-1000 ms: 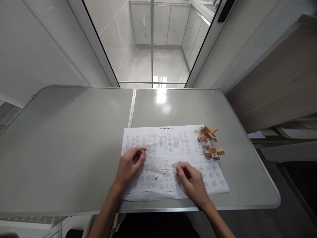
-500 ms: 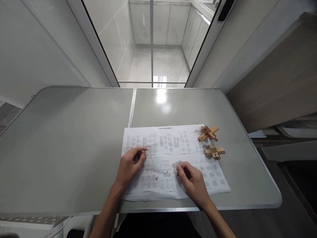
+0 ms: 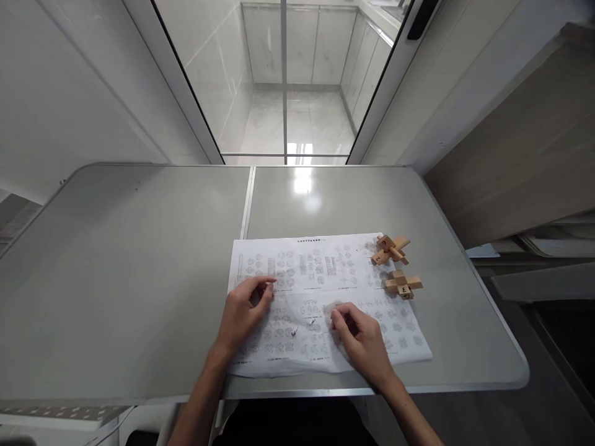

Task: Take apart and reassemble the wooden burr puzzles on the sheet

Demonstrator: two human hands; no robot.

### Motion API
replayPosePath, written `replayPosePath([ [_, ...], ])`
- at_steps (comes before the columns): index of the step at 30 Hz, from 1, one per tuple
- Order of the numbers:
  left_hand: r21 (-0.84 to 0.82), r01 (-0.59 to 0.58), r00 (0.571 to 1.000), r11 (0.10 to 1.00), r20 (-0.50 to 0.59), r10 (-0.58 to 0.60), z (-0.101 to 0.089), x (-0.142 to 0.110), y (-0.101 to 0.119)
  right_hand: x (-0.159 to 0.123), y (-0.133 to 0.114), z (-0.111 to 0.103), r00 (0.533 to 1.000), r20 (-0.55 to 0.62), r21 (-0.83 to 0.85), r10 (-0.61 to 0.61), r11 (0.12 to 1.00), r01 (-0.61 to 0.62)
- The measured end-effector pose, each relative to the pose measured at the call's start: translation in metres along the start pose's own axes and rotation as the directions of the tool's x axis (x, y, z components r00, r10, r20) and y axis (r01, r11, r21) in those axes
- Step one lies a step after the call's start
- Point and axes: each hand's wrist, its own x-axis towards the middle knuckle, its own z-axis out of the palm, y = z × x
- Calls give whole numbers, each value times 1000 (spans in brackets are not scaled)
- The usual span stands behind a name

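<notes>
A large white printed sheet (image 3: 288,297) with rows of small line diagrams lies on the table. My left hand (image 3: 246,310) rests on its left part, thumb and index finger a little apart, with nothing visible between them. On the lower right part sits my right hand (image 3: 360,331), fingers curled and thumb against the index finger. Anything inside that pinch is hidden; a pale greyish patch shows on the paper beside the fingertips. Between the hands lie two tiny metal-looking pieces, one (image 3: 294,332) lower left and one (image 3: 312,322) upper right, too small to name.
Two wooden interlocking puzzles, one (image 3: 390,249) farther back and one (image 3: 403,285) nearer, sit on the sheet's right edge. The grey table (image 3: 139,279) has a seam strip (image 3: 248,201) and metal rim. A glass door stands behind it; a wooden panel (image 3: 520,148) rises at right.
</notes>
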Motion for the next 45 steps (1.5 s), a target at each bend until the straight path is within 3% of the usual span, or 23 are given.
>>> replayPosePath([
  [29, 1, -4, 1000, 1000, -6, 4, 0, 0, 2, 0, 0, 0, 1000, -8, 2, -2, 1000, 2],
  [35, 14, -3, 1000, 1000, 2, 3, 0, 0, 2, -1, -1, -1, 999, 12, 28, 36, 999, -37],
  [38, 15, -7, 1000, 1000, 3, 7, 0, -1, 2, 2, -4, -2, 992, 25, 146, 121, 982, -123],
  [41, 12, -2, 1000, 1000, 7, 2, 0, -1, 3, 14, -9, -9, 968, 15, 449, 250, 863, -230],
  [43, 10, 3, 1000, 1000, 8, -4, -1, -1, 3, 27, -13, -20, 950, 28, 686, 310, 686, -244],
  [45, 7, 4, 1000, 1000, 8, -4, 0, -1, 2, 42, -17, -35, 947, 8, 866, 321, 471, -167],
])
